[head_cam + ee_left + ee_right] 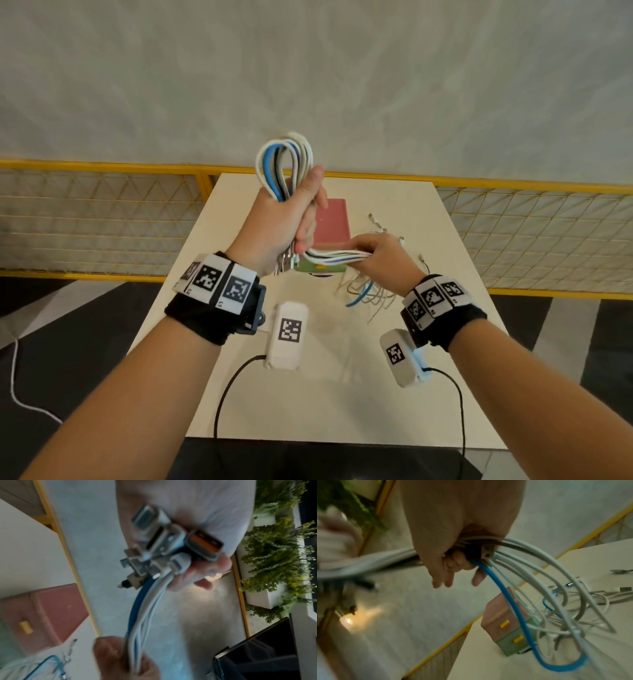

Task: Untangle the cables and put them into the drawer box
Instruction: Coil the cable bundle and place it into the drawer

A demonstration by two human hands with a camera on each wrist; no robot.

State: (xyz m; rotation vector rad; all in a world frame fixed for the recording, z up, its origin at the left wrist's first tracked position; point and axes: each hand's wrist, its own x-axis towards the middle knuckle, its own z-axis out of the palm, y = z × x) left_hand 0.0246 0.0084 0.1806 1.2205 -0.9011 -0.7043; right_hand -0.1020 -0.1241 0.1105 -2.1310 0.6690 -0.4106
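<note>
Overhead, both hands gripping cable bundle (284, 164), drawer box (330, 222) shut beneath.

An indoor recording space: small table (342, 394) inside yellow mesh fencing (102, 219), potted plants (274, 547).

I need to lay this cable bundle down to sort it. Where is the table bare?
Bare: the near table in front of the drawer box, and the strip left of it. Crowded: right of the box, where loose cables sprawl.
</note>
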